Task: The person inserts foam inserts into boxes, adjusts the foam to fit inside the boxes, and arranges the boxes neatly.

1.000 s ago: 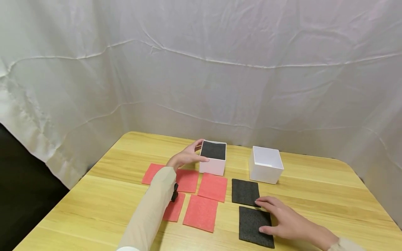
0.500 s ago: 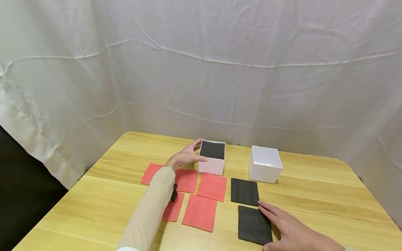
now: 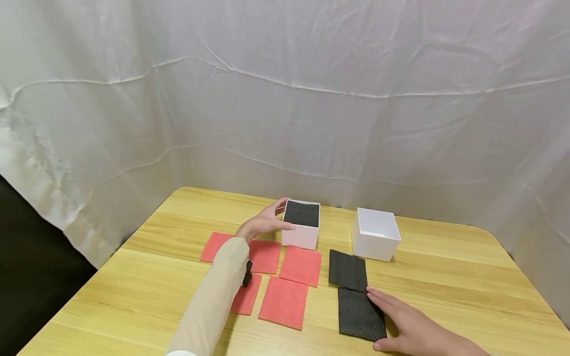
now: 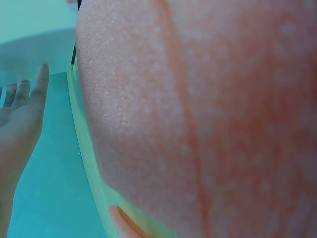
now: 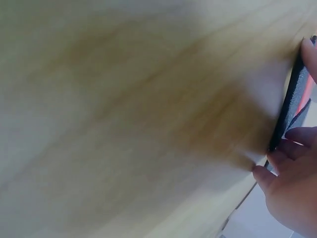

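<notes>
The near black pad (image 3: pixel 360 315) lies flat on the table (image 3: pixel 445 291), just in front of a second black pad (image 3: pixel 348 270), whose near edge it touches or slightly overlaps. The right hand (image 3: pixel 411 326) is laid at its right edge, fingers nearly straight on its far right corner, thumb at the near corner; nothing is gripped. In the right wrist view the pad's thin dark edge (image 5: pixel 290 106) is seen against the fingertips (image 5: pixel 265 177).

The left hand (image 3: pixel 263 223) is cupped against the left side of the left box (image 3: pixel 301 230), with the thumb on the front wall and loosely bent fingers behind. That box holds a black pad.

The pad is judged to be light, soft foam, bendable and grippy rather than slippery, not fragile. It is best taken by pinching a lifted edge or corner.
</notes>
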